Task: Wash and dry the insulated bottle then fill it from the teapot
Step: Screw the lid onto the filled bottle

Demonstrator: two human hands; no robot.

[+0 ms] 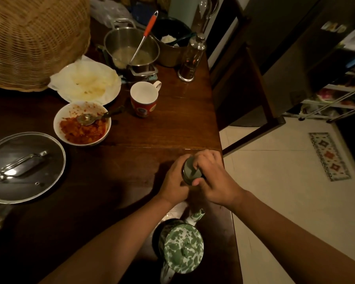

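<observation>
Your left hand grips the bottle by the right edge of the table, your right hand curls round its top, with the teapot near the front edge: filling looks still to do, and I can't tell about washing.

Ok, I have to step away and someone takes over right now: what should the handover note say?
Left hand grips the bottle; right hand curls over its top.
The bottle is at the right edge of the table; the teapot stands just nearer, lid on, untouched.
Done: cannot tell whether the bottle is washed or filled.
Left: check inside, pour from the teapot if empty, then cap it.
</observation>
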